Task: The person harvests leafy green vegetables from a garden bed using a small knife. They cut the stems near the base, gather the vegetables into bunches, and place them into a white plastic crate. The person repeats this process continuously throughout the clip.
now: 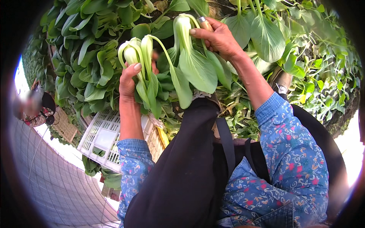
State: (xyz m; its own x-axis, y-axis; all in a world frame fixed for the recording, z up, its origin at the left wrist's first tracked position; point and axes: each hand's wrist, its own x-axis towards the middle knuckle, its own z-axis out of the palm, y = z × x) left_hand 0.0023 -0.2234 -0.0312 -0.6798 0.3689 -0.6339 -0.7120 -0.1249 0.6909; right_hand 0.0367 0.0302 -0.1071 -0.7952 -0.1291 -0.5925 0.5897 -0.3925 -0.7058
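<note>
My left hand grips bok choy heads, their pale stem bases up and their leaves hanging down. To its right, my right hand holds another bok choy head by the pale stalks, also base up. The same hand holds a wooden handle with a metal collar; most of the tool's blade is hidden or hard to make out. Large green leaves from the right-hand head hang between my hands, above my shoe.
Dense growing bok choy fills the upper left. A white plastic crate stands left of my left forearm, with leafy greens below it. More leafy plants grow at the right. Another person is at the far left.
</note>
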